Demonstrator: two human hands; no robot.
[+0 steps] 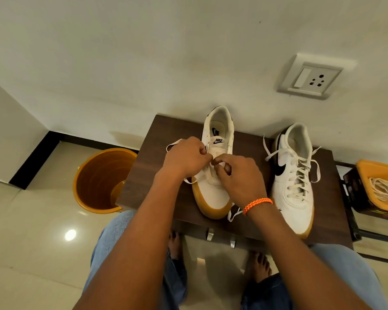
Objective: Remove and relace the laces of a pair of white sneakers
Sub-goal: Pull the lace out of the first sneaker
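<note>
Two white sneakers with gum soles stand on a dark wooden table (148, 175). The left sneaker (213, 193) has its toe toward me and its upper eyelets bare. My left hand (184, 157) and my right hand (240, 175) meet over its middle, each pinching the white lace (174, 143). One lace end loops out to the left, the other hangs off the table's front edge below my right wrist. The right sneaker (293, 182) is fully laced with its ends loose and untied.
An orange bucket (99, 180) stands on the tiled floor left of the table. An orange bin (381, 189) holding a coiled white cord sits at the right. A wall socket (309, 77) is above. My knees and bare feet are under the table's front edge.
</note>
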